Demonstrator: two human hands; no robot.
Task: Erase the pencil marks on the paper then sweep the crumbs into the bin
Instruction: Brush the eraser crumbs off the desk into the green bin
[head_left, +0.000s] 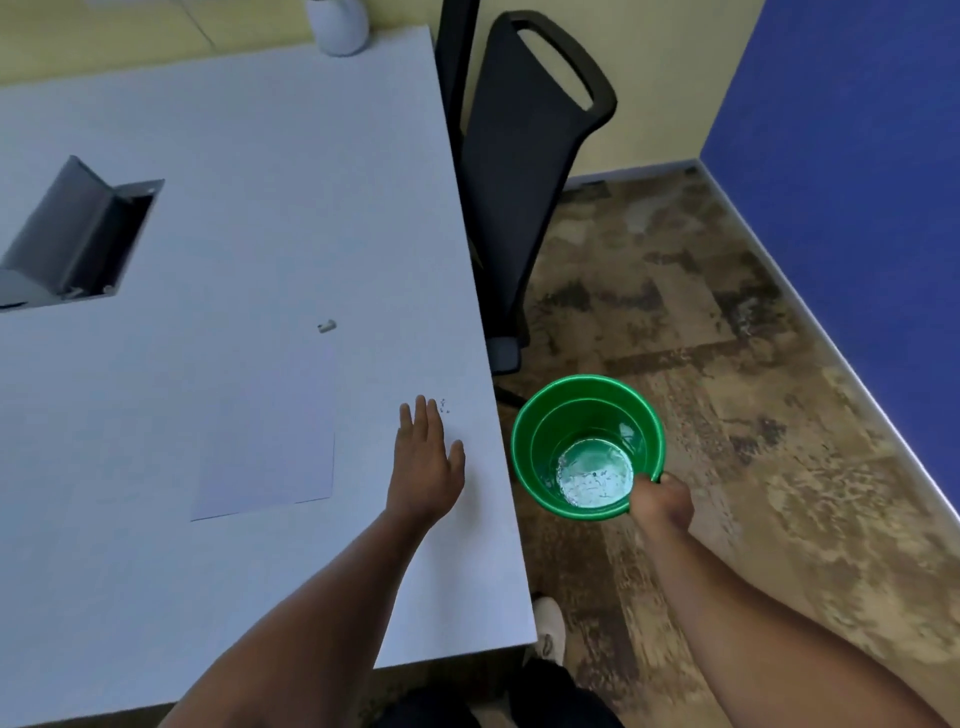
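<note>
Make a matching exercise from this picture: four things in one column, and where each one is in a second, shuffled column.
Things:
1. green bin
2. paper
3. eraser
4. crumbs

Places:
A. flat on the table, left of the left hand
B. on the table beyond the paper's far corner
C. gripped by the right hand beside the table edge
D. just past the left fingers

Pairs: 1-C, 2-A, 3-B, 4-D
</note>
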